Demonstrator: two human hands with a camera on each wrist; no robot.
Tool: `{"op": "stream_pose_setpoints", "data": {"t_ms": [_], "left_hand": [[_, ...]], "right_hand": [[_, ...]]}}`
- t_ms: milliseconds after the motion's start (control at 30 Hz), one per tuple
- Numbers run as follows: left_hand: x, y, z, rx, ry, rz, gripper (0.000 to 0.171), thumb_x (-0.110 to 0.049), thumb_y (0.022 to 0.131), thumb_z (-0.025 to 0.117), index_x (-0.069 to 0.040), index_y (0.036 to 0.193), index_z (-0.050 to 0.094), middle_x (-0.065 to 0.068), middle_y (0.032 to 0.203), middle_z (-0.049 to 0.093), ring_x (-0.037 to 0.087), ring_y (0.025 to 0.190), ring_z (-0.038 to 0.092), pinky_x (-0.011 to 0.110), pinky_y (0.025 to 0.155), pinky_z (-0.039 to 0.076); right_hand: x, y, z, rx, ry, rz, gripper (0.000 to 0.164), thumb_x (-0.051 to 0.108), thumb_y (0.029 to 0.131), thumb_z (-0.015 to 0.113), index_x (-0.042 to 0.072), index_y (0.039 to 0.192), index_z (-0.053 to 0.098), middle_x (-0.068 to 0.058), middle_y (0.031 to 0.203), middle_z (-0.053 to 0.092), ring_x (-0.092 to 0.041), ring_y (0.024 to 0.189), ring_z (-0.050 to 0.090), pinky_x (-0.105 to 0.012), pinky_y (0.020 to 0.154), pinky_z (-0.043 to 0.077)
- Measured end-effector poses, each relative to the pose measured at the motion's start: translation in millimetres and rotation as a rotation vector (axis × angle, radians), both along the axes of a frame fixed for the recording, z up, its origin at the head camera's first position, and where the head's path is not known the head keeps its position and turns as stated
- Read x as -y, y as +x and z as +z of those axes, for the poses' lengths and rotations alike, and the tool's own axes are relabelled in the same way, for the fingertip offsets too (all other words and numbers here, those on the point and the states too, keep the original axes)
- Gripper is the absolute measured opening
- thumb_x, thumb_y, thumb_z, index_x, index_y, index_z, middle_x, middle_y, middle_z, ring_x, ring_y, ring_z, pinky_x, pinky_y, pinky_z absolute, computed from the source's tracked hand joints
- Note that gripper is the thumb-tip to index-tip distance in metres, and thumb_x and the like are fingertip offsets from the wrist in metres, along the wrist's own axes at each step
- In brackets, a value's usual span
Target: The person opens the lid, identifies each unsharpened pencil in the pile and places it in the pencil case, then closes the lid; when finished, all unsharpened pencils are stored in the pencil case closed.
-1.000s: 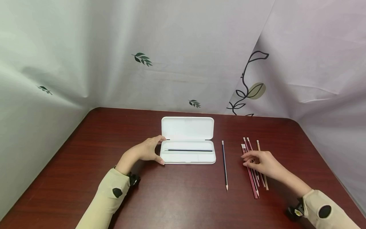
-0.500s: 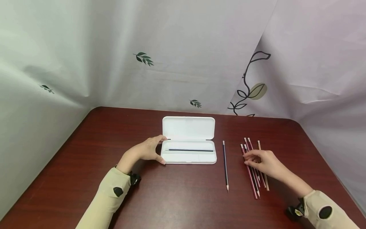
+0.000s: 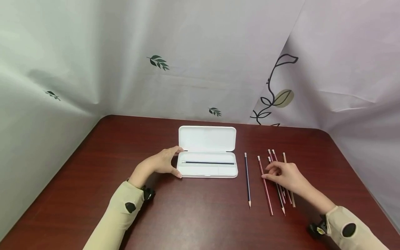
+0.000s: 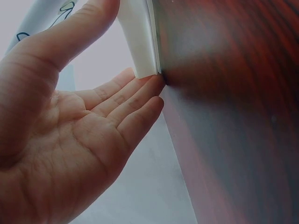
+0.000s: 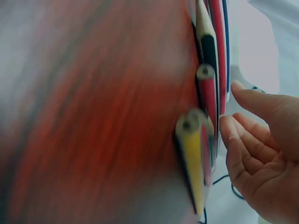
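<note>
A white pencil case (image 3: pixel 207 170) lies with its lid raised, a dark blue pencil (image 3: pixel 209 162) lying lengthwise inside. My left hand (image 3: pixel 160 161) holds the case's left end, thumb at the front corner and fingers at the back. In the left wrist view, fingertips (image 4: pixel 154 86) touch the case's edge (image 4: pixel 142 42). My right hand (image 3: pixel 287 175) is over the pencils at right, its thumb touching a red pencil (image 3: pixel 266 194) that lies apart from the bunch. The right wrist view shows its thumb and fingers apart, beside the red pencil (image 5: pixel 217 23).
Another dark blue pencil (image 3: pixel 248 184) lies between the case and the red pencil. Several pencils (image 3: pixel 280 194) lie bunched under the right hand, a tan one (image 3: pixel 292 198) at their right. A patterned cloth (image 3: pixel 200 62) hangs behind the brown table (image 3: pixel 200 215).
The red pencil has slid left, out of the bunch, with my right thumb moving left against it. My left hand stays at the case; the view has shifted slightly.
</note>
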State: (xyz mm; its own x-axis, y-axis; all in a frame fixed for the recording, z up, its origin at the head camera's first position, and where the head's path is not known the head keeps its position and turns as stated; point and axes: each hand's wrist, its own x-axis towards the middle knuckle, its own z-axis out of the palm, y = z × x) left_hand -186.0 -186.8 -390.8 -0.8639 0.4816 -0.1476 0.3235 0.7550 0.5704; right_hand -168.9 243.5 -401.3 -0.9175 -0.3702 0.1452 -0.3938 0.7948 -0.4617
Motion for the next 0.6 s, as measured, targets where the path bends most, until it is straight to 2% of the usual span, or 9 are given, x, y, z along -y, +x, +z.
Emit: {"op": "stream_pose_setpoints", "data": {"t_ms": [200, 267, 467, 600], "left_hand": [[0.3, -0.8, -1.2, 0.011, -0.012, 0.003, 0.087, -0.028, 0.062, 0.087, 0.002, 0.129, 0.040, 0.022, 0.131, 0.050, 0.032, 0.122, 0.049, 0.045, 0.102, 0.037], [0.4, -0.8, -1.5, 0.011, -0.014, 0.004, 0.086, -0.029, 0.062, 0.087, 0.002, 0.129, 0.040, 0.022, 0.131, 0.050, 0.032, 0.122, 0.049, 0.045, 0.102, 0.037], [0.4, 0.4, 0.1, 0.006, -0.013, 0.003, 0.086, -0.028, 0.062, 0.087, 0.003, 0.128, 0.041, 0.022, 0.130, 0.050, 0.032, 0.122, 0.049, 0.045, 0.102, 0.037], [0.4, 0.5, 0.9, 0.001, -0.017, -0.002, 0.086, -0.028, 0.062, 0.087, 0.003, 0.128, 0.040, 0.022, 0.130, 0.051, 0.032, 0.122, 0.049, 0.045, 0.102, 0.037]], "right_hand": [[10.5, 0.0, -0.6, 0.071, 0.050, 0.018, 0.031, 0.035, 0.070, 0.080, 0.013, 0.072, 0.059, 0.010, 0.059, 0.052, -0.001, 0.053, 0.045, -0.021, 0.050, 0.039], [13.4, -0.1, 1.4, 0.127, 0.065, 0.024, 0.035, 0.037, 0.069, 0.080, 0.013, 0.069, 0.055, 0.010, 0.054, 0.049, -0.002, 0.049, 0.043, -0.021, 0.047, 0.037], [19.9, 0.1, 10.0, 0.349, 0.072, 0.005, 0.033, 0.034, 0.073, 0.078, 0.010, 0.068, 0.056, 0.005, 0.047, 0.055, -0.010, 0.043, 0.056, -0.024, 0.044, 0.041], [22.8, -0.5, 12.9, 0.426, 0.065, -0.006, 0.029, 0.030, 0.077, 0.075, 0.008, 0.068, 0.059, 0.003, 0.050, 0.058, -0.011, 0.045, 0.059, -0.027, 0.045, 0.046]]}}
